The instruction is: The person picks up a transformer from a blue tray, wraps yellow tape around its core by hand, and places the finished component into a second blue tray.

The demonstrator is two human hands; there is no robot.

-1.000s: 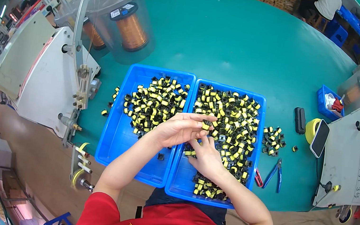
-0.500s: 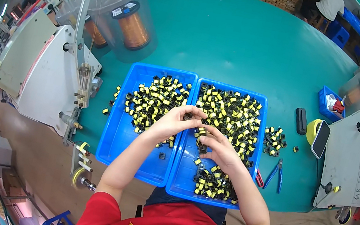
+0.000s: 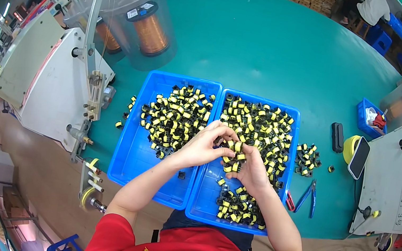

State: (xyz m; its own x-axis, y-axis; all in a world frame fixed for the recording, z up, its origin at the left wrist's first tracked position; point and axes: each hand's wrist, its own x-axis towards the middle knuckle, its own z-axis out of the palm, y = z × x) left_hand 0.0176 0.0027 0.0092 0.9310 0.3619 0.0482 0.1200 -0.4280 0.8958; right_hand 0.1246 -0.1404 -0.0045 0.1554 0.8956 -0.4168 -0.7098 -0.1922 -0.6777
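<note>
Several small black transformers (image 3: 234, 168) wrapped in yellow tape rest in my right hand (image 3: 254, 175), its fingers curled round them. My left hand (image 3: 206, 145) meets it from the left, thumb and fingers closed about a transformer (image 3: 230, 144) at the top of that handful; the fingers partly cover it. Both hands are above the inner walls of two blue trays side by side. The left tray (image 3: 138, 163) has a heap of the same transformers toward its back. The right tray (image 3: 204, 196) is heaped at the back, with a smaller pile at its front right.
Loose transformers (image 3: 308, 159) lie right of the trays, near blue-handled pliers (image 3: 312, 199), a red tool (image 3: 290, 201) and a black case (image 3: 337, 137). Machines (image 3: 59, 90) (image 3: 395, 181) flank the green table (image 3: 259, 39). A copper wire spool (image 3: 151, 33) stands back left. Other people sit farther off.
My hands have come together, the left moving slightly right and down. The right hand has turned, so the yellow-taped transformers in it now show more clearly.
</note>
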